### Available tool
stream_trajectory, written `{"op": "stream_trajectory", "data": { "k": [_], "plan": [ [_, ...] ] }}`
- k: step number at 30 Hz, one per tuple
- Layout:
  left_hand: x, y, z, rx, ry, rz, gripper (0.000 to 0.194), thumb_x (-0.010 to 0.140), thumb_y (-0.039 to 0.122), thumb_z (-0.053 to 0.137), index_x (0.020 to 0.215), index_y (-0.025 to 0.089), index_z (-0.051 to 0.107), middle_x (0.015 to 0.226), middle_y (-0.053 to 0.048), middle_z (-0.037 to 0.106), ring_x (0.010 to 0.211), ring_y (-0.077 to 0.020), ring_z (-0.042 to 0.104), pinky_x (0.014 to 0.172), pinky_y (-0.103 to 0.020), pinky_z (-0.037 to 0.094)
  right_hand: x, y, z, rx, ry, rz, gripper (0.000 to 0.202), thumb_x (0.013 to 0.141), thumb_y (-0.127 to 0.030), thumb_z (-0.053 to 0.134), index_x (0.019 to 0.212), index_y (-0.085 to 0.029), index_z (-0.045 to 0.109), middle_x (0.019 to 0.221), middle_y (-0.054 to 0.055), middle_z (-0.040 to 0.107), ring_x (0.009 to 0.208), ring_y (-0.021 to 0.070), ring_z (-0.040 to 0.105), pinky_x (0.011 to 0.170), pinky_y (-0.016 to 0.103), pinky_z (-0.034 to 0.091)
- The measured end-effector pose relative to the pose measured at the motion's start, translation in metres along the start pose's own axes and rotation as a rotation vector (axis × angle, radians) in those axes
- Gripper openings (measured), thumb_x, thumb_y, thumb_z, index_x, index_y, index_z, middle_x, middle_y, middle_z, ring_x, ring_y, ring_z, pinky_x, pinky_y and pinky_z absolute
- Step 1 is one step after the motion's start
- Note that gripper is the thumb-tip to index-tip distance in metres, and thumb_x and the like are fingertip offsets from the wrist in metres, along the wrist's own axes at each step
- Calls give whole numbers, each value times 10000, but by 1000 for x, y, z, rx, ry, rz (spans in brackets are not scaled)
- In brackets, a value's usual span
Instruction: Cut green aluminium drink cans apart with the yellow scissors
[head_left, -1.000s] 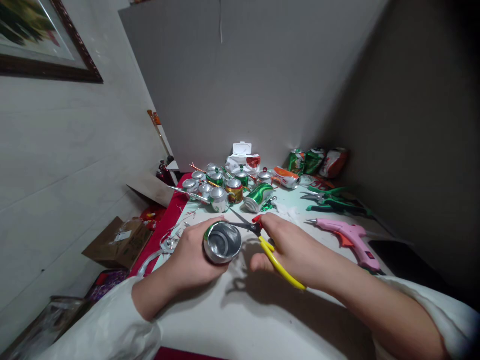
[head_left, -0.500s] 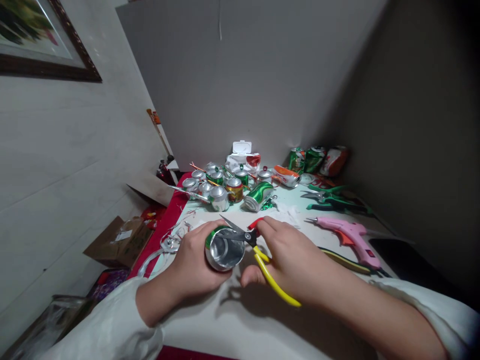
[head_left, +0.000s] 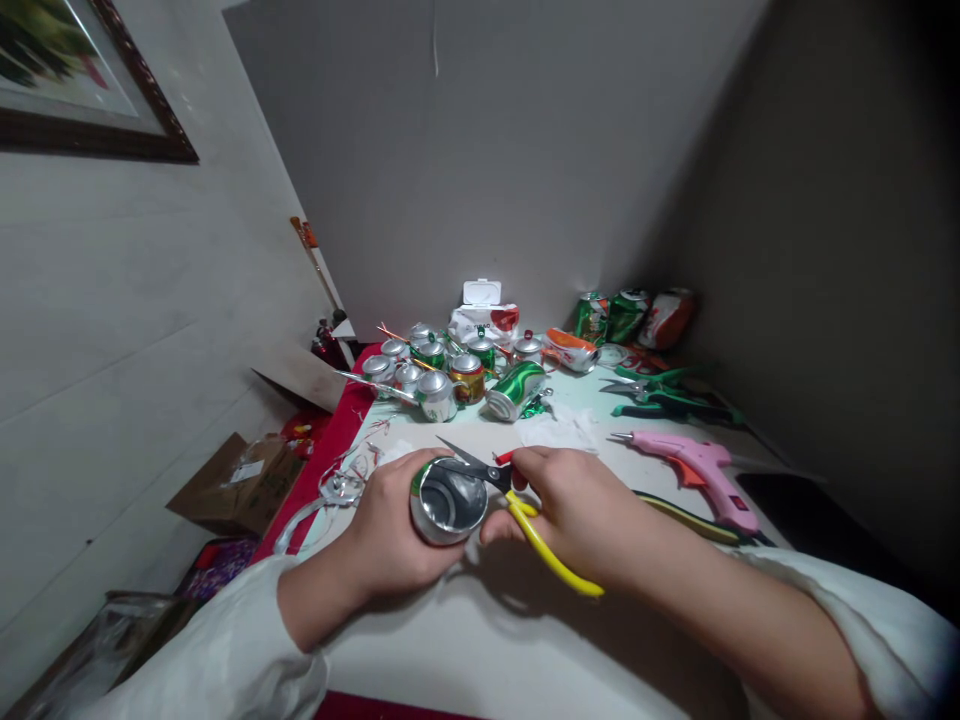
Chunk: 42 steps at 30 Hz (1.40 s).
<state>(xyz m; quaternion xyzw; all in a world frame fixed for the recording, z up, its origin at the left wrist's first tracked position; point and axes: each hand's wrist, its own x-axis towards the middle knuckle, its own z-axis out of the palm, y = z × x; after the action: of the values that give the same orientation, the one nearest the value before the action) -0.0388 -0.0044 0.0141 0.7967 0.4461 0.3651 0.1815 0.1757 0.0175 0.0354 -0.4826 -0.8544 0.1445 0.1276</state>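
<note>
My left hand [head_left: 394, 525] is wrapped round a cut-open drink can [head_left: 452, 505], its open end tilted up toward me and its silver inside showing. A strip of green shows on the can's outer left side. In my right hand [head_left: 566, 510] is a pair of scissors [head_left: 501, 475] with dark blades and red and yellow handles. The blades are partly apart at the can's upper rim; one seems to reach over the opening, the other points past it to the left. My right thumb lies close to the can's right side.
Behind my hands stand several small pots made from cans [head_left: 437, 395], beside a lying green can [head_left: 516, 390]. On the right lie a pink glue gun [head_left: 701, 465], green-handled cutters [head_left: 667, 400] and a black flat object [head_left: 795, 515]. Metal scraps [head_left: 345, 487] lie left; a cardboard box [head_left: 236, 485] is below.
The scissor blades look slightly more closed at the can's rim. Both hands stay in nearly the same place, and the camera view has shifted a little.
</note>
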Motion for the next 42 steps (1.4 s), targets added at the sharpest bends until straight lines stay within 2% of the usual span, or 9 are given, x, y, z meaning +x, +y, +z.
{"op": "stream_trajectory", "data": {
  "k": [4, 7, 10, 14, 21, 26, 33, 36, 42],
  "plan": [
    [-2, -4, -1, 50, 34, 13, 414, 636, 269, 789, 1005, 207, 610, 1028, -71, 704, 989, -264, 672, 851, -375, 541, 1, 6, 7, 77, 10, -53, 621, 807, -785, 488, 717, -178, 585, 639, 42, 584, 546, 148, 456, 523, 264, 274],
    [-1, -7, -2, 70, 51, 51, 409, 610, 240, 790, 976, 209, 611, 1019, -75, 704, 1073, -291, 646, 924, -405, 524, 3, 10, 9, 97, 49, -87, 613, 798, -779, 514, 699, -177, 572, 631, 28, 559, 545, 136, 434, 524, 257, 271],
    [1, -9, -2, 76, 59, 62, 439, 621, 217, 767, 1031, 207, 612, 1064, -85, 697, 1115, -295, 629, 977, -425, 506, 3, 10, 4, 84, 81, -86, 613, 752, -786, 569, 748, -173, 572, 693, 40, 582, 598, 160, 489, 551, 267, 305],
    [2, -8, -2, 123, 119, 11, 605, 618, 219, 762, 1193, 193, 576, 1224, -124, 653, 1139, -316, 618, 1011, -472, 486, 0, 7, -5, 99, 46, -66, 685, 711, -804, 593, 941, -160, 559, 930, 104, 619, 792, 241, 574, 652, 317, 419],
    [3, -1, -1, 103, 69, 4, 476, 621, 174, 745, 1076, 213, 612, 1135, -89, 675, 1076, -295, 633, 950, -433, 509, -4, 1, -4, 14, 31, -63, 667, 752, -806, 535, 917, -160, 540, 945, 127, 610, 812, 276, 585, 690, 384, 471],
    [3, 1, 0, 86, 43, -1, 389, 638, 195, 746, 997, 219, 597, 981, -52, 687, 914, -248, 655, 814, -371, 534, -3, -1, -3, 1, 24, -51, 664, 741, -809, 545, 902, -166, 557, 901, 117, 629, 751, 259, 594, 615, 339, 431],
    [2, -4, 2, 107, 44, -14, 389, 636, 229, 751, 998, 214, 608, 1013, -64, 681, 956, -267, 646, 848, -396, 522, 1, 0, 3, 46, -41, 44, 645, 745, -800, 553, 876, -168, 582, 816, 96, 643, 683, 231, 582, 566, 294, 352],
    [2, -4, 1, 82, 39, 0, 365, 645, 246, 758, 975, 214, 604, 996, -62, 683, 975, -270, 648, 857, -390, 522, 1, 2, 6, 101, -21, 27, 617, 754, -785, 562, 846, -175, 585, 804, 83, 641, 655, 201, 555, 555, 277, 343],
    [1, -7, 0, 26, 41, 12, 469, 635, 264, 781, 1063, 207, 598, 1079, -79, 695, 978, -266, 671, 847, -370, 540, 0, 7, 10, 130, 40, -12, 580, 773, -766, 560, 778, -187, 577, 748, 56, 634, 611, 172, 514, 542, 260, 325]
  ]
}}
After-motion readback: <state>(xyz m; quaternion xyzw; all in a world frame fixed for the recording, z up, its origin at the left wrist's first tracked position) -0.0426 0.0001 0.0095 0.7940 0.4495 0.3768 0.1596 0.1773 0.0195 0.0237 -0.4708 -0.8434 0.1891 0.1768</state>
